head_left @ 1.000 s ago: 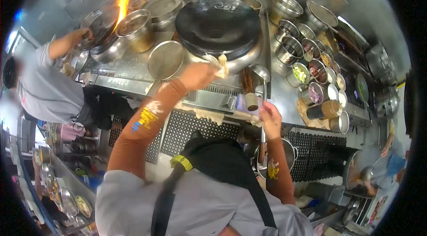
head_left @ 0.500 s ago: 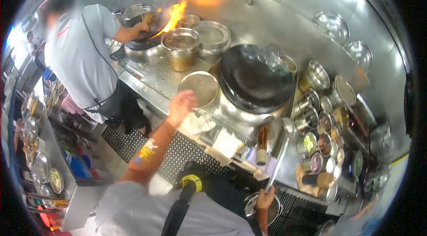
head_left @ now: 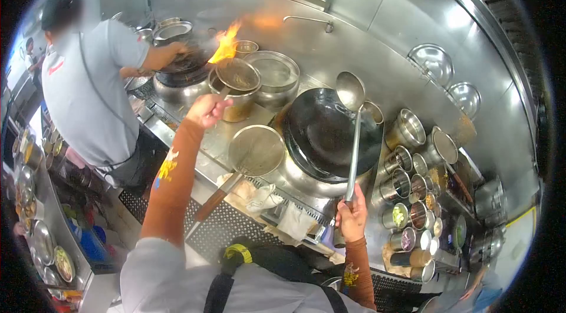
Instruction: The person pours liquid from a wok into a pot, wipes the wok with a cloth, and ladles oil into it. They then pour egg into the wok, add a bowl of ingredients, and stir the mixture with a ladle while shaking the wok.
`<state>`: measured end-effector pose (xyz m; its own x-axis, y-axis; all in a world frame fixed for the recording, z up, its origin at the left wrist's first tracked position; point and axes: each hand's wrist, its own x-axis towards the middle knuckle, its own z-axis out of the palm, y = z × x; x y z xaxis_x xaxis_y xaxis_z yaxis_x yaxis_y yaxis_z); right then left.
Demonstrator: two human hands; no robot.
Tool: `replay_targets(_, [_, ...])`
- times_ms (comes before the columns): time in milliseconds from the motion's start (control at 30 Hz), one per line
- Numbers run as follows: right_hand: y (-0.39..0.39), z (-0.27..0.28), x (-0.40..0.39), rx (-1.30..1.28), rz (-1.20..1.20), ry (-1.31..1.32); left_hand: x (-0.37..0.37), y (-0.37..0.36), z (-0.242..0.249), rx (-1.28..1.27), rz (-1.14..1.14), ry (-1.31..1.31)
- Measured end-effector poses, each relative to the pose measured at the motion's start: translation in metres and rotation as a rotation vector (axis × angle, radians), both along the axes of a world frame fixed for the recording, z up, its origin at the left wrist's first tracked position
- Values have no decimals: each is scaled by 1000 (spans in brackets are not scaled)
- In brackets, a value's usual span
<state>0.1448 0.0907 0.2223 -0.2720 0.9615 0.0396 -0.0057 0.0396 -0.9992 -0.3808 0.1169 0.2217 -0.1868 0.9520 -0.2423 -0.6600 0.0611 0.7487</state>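
Over the big black wok [head_left: 330,130], right hand [head_left: 352,218] clenched on long steel ladle [head_left: 352,130], bowl raised clear of heat; left hand [head_left: 206,111] gripping round wire-mesh strainer [head_left: 238,75] above brass pot [head_left: 239,105], draining there.

Wok [head_left: 333,133] centre on the range, ladle [head_left: 352,130] raised above it, handle in right hand [head_left: 352,218] at the near edge. Left of wok, round strainer [head_left: 256,149] flat on counter; behind that, pot [head_left: 239,86] with skimmer [head_left: 237,74] over it, left hand [head_left: 206,110] at its handle. Seasoning tins [head_left: 413,195] right of wok. Co-worker [head_left: 88,95] far left, by flames [head_left: 226,45].
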Motion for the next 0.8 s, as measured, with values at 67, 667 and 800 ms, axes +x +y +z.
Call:
replay_targets(67, [-7, -6, 12, 31, -6, -66, 49, -39, 39, 16, 114, 250])
replay_targets(667, [-65, -21, 167, 106, -200, -124, 314, 103, -2, -32, 14, 1866])
replay_targets(800, [-50, -21, 167, 80, -171, -140, 252, 69, -7, 65, 232, 1263])
